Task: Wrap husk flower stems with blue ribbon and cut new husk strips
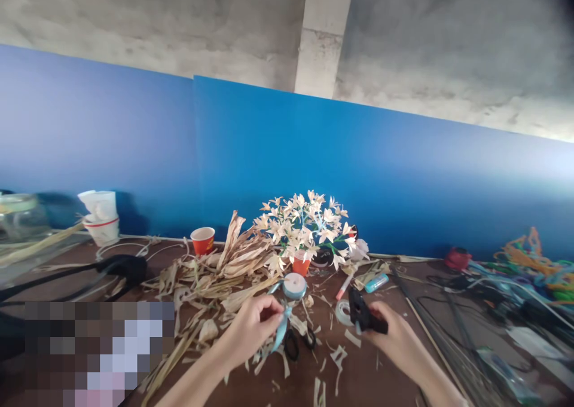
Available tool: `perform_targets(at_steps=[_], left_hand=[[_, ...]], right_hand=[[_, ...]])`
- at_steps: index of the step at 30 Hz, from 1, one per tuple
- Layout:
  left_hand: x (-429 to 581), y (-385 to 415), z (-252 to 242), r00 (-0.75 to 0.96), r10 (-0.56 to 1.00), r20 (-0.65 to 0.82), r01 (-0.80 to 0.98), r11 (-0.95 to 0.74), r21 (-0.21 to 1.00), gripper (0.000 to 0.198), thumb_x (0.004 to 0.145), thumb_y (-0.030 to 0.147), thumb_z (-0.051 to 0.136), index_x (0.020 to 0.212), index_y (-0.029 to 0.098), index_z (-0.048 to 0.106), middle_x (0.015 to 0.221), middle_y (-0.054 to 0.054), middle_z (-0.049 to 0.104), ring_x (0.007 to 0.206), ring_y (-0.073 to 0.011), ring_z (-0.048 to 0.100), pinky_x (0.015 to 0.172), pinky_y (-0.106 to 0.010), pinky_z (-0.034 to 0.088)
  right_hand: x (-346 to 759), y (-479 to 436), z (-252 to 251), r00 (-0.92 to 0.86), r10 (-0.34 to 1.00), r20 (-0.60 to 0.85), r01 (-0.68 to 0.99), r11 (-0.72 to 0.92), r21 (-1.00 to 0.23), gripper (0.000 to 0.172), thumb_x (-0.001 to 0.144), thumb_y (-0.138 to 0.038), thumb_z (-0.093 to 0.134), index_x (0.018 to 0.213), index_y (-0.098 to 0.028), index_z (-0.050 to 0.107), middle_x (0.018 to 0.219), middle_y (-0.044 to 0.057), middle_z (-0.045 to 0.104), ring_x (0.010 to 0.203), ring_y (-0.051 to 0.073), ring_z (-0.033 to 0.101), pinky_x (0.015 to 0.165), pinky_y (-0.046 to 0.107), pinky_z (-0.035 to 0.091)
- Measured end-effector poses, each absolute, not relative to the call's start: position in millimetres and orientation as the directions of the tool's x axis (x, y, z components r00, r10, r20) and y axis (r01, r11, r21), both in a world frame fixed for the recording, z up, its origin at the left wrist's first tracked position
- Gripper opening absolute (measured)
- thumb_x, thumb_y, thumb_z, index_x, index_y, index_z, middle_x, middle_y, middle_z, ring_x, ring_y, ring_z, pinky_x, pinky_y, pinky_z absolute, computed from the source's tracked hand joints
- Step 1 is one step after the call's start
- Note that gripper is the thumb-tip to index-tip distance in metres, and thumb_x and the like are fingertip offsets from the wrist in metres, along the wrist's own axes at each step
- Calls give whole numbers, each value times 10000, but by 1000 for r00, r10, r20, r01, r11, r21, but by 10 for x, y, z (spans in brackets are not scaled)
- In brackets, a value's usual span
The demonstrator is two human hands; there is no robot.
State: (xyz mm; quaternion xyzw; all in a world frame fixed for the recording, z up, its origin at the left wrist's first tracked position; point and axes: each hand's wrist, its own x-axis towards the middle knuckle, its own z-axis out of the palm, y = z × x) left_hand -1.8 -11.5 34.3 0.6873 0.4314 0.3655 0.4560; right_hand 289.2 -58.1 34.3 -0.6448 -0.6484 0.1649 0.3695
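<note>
— Left hand [255, 322]: how is it occupied?
— Thumb and fingertips drawn together; one light-blue ribbon strip [280, 330] is pinched between them.
— Right hand [394, 330]?
— Closed around one end of a black tool [368, 316], which is held well apart from the left hand.
— How is the strip placed?
— Left of the black tool, with a gap between; the left hand is the nearer. Its long axis is slanted from the fingertips down toward the near side of the tabletop [251, 390]. The tool's length is directed away and leftward from the right hand.
— Further stock, in order of distance?
— Black-handled scissors [292, 344], between the hands; white tape roll [343, 314], just beside the tool; ribbon spool [295, 287], just past the left fingertips; pale flowers [309, 226], stood in an orange-red cup [301, 267]; blue partition [251, 156], at the back.
— Obscured items?
— Lower-left area, masked by pixels; both forearms, cut off below; scissor blades, not made out; tool type, not certain; tape roll, partly covered.
</note>
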Motion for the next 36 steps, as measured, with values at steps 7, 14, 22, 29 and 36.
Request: perform_targets(at_steps=[7,14,22,29,36], left_hand=[[-32,-244,504,432,902,10,204,-108,973,191,712,338,514,686,151,538,506,35,489,455,-88,417,461,-203,330],[-12,-278,514,466,884,39,102,-98,990,155,713,294,517,697,141,535,503,36,464,461,-87,408,467,-209,320],[-28,-273,433,277,958,78,114,-113,987,140,695,258,529,689,125,573,513,40,460,458,-78,385,442,-195,299],[38,-248,271,170,982,79,97,-96,991,183,694,284,531,674,112,591,477,39,461,421,-77,376,400,-189,279],[51,-215,198,84,991,105,106,-114,988,182,689,284,529,668,112,583,477,36,465,414,-83,391,402,-193,263]], right_hand=[[2670,-420,-61,218,912,349,944,-106,-312,283,629,-167,545,910,-173,577,925,122,606,921,309,540,748,424,406],[1792,-506,238,-129,951,281,349,308,-885,464,675,-101,482,1122,-227,467,973,47,585,613,128,535,590,268,444],[1397,-462,143,19,953,302,208,292,-933,290,741,-264,572,982,-185,433,636,-28,531,531,117,515,483,214,411],[1392,-531,154,-177,775,607,758,500,-418,257,777,-88,405,986,-221,474,828,37,555,765,189,550,666,303,436],[1422,-406,77,-261,670,695,829,525,-194,156,810,-104,391,871,-186,508,757,39,525,722,178,516,654,294,420]])
